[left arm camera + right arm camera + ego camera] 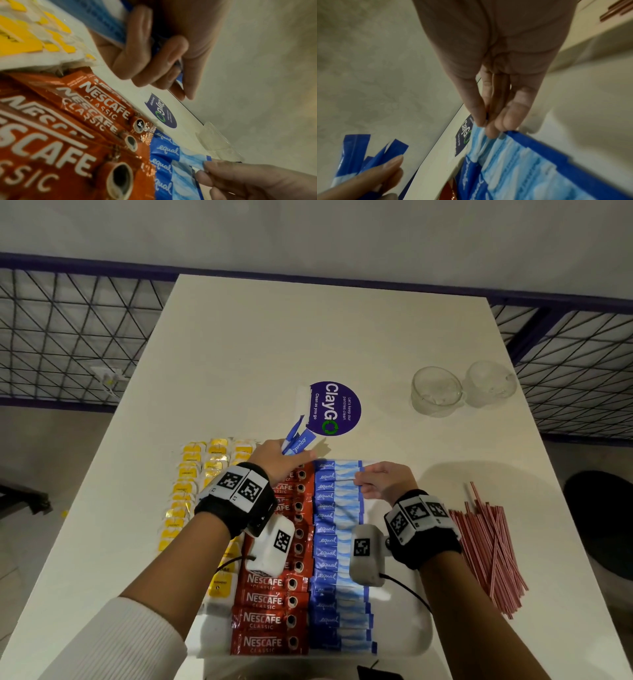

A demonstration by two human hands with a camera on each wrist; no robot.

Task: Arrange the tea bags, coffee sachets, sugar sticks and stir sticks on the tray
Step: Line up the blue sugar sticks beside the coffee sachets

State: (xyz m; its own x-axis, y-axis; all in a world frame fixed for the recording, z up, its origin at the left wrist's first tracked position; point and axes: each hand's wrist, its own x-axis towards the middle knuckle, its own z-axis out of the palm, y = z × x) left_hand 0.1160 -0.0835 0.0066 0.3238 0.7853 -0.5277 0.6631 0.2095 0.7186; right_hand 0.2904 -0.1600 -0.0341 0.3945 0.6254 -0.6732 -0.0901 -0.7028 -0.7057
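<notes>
Blue paper sugar sticks (337,546) are being laid in a column on the white tray (416,625), right of the red coffee sachets (274,597). Right hand (383,482) is pinching one stick at the column's far end; left hand (277,457) is clutching spare blue sticks (296,440). Next move, judged: seating it flush.

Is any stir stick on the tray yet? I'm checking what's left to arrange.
No: the red-striped stir sticks all lie in a loose pile on the table, to the right of the tray.
</notes>
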